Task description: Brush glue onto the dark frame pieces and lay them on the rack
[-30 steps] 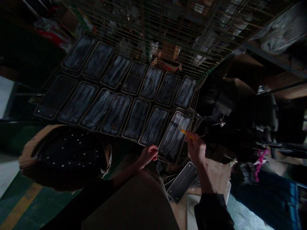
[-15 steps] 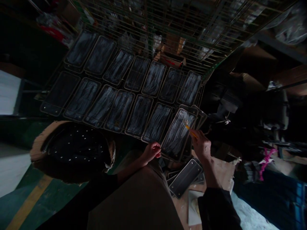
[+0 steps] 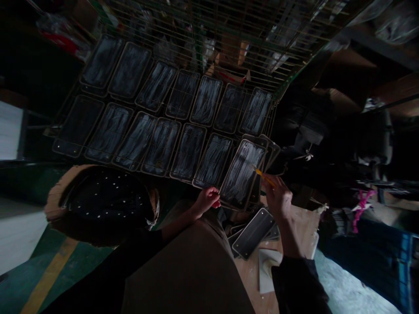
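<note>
My right hand (image 3: 279, 196) is closed round the yellow handle of a small brush (image 3: 263, 174). The brush's tip meets a dark rectangular panel (image 3: 240, 174) with rounded corners, streaked with whitish paste. That panel lies on top of a stack, slightly tilted. At its lower left corner, my left hand (image 3: 207, 201) has its fingers curled, pinching the edge. Two rows of similar panels (image 3: 161, 146) lie left of and beyond it, most with white streaks. Below my right hand, several unstreaked dark panels (image 3: 253, 233) are piled on a wooden board (image 3: 250, 279).
A torn round cardboard container (image 3: 54, 196) with dark, white-dotted contents stands at the left. Behind the panels rises a wire rack (image 3: 248, 26) holding bags and boxes. A white sheet (image 3: 266, 283) with a pale round thing lies by my right forearm. Dark bundles fill the right.
The brush has moved slightly down and right along the panel, with my right hand. My left hand stays at the corner. The whole view has shifted a little.
</note>
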Tool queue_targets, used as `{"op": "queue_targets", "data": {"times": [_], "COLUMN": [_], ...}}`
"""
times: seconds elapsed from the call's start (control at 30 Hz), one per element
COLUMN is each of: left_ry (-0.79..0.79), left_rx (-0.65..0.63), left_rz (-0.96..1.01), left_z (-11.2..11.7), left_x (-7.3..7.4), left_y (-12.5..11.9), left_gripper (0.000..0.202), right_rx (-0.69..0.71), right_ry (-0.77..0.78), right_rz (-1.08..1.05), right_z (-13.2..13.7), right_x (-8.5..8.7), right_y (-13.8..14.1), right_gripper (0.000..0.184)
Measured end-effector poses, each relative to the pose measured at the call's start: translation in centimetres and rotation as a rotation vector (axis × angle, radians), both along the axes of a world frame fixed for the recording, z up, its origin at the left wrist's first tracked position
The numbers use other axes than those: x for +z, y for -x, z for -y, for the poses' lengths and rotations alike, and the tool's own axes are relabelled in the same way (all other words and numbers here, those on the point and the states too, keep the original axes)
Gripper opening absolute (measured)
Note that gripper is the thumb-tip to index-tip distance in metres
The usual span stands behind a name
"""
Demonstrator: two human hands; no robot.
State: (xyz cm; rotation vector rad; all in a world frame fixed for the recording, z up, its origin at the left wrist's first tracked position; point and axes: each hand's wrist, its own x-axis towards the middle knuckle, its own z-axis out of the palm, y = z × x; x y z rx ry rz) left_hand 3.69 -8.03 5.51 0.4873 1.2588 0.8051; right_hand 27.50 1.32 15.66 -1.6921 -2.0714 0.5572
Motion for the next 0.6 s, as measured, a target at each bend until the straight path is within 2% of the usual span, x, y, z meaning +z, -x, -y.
{"op": "queue_targets", "data": {"times": [0.07,0.17,0.27,0.37,0.6], "left_ry": [0.012,0.024,0.024,0.015,0.077], "left_rx": [0.004,0.048,0.077,0.084,0.091], "left_rz": [0.024,0.090,0.139,0.160,0.133], "left_z": [0.1,0.3,0.5,0.7,0.6], "left_x": [0.1,0.2,0.4,0.6,0.6], "left_y": [-0.1,-0.2,-0.2,-0.2,-0.6], "left_gripper": [0.032,0.035,0.037,0.036,0.029], "right_rx": [0.006,0.013,0.008,-0.002,-0.032], "right_ry": [-0.003,0.088,0.164,0.237,0.360], "right_rz": [0.047,0.085,0.112,0.067,-0.038], "right_z": [0.3,3.6,7.8,10.8,13.5], "right_x": [-0.8,-1.0,0.0,1.1,2.7], "right_y": [0.0,0.1,0.4,0.8,1.9], "right_gripper": [0.031,0.029,0.029,0.028,0.029]}}
